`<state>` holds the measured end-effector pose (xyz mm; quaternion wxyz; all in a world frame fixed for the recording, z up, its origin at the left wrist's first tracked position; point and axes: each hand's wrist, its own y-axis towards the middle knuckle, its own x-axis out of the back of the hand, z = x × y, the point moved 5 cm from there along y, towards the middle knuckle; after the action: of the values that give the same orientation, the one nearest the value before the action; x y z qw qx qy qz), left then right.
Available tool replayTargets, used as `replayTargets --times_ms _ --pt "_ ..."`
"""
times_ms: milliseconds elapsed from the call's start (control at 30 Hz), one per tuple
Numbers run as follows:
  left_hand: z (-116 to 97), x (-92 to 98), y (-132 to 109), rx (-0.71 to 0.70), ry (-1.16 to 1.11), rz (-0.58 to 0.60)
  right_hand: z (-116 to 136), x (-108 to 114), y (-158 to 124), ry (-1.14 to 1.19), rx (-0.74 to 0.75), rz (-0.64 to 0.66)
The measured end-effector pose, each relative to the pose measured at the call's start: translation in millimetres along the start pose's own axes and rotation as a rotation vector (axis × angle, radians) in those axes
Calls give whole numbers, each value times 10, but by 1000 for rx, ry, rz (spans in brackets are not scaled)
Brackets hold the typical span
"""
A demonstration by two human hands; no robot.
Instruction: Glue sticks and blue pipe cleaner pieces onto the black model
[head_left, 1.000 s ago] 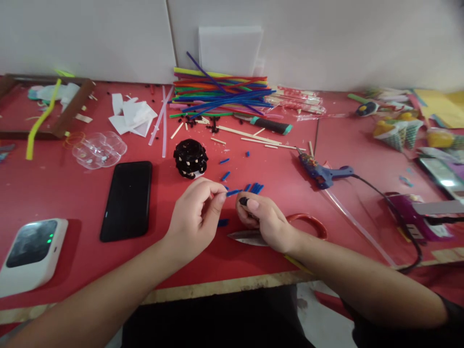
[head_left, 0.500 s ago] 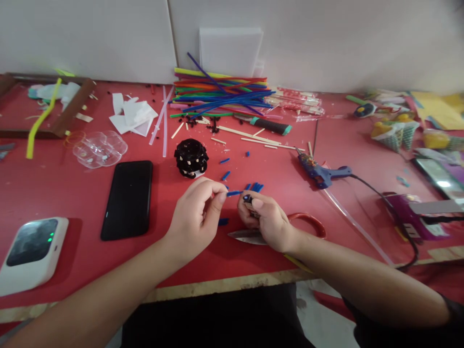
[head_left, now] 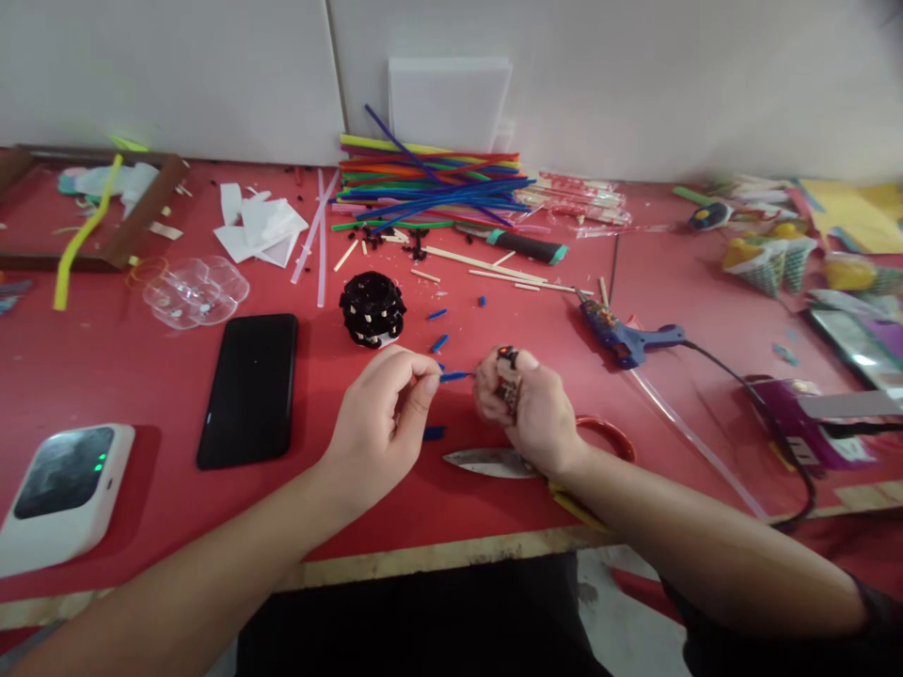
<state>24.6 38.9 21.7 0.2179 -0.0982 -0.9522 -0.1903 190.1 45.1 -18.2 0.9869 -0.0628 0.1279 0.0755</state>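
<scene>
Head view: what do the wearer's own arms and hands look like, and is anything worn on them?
The left hand and right hand are ungloved, both forearms uncovered. No watch or bracelet shows. A black sleeve shows on the right arm; none shows on the left.

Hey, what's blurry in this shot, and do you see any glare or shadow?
Head view: the right hand is blurred, the left hand crisper. Also head view: a bright glare patch on the far-right phone; a soft shadow right of the white device.
</scene>
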Motion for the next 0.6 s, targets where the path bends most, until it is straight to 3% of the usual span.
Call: replayTargets --times_ms 233,600 --pt "9 46 33 -45 55 -20 142 64 24 122 85 -50" --pt "-7 85 71 -109 142 -56 199 80 -128 -321 280 70"
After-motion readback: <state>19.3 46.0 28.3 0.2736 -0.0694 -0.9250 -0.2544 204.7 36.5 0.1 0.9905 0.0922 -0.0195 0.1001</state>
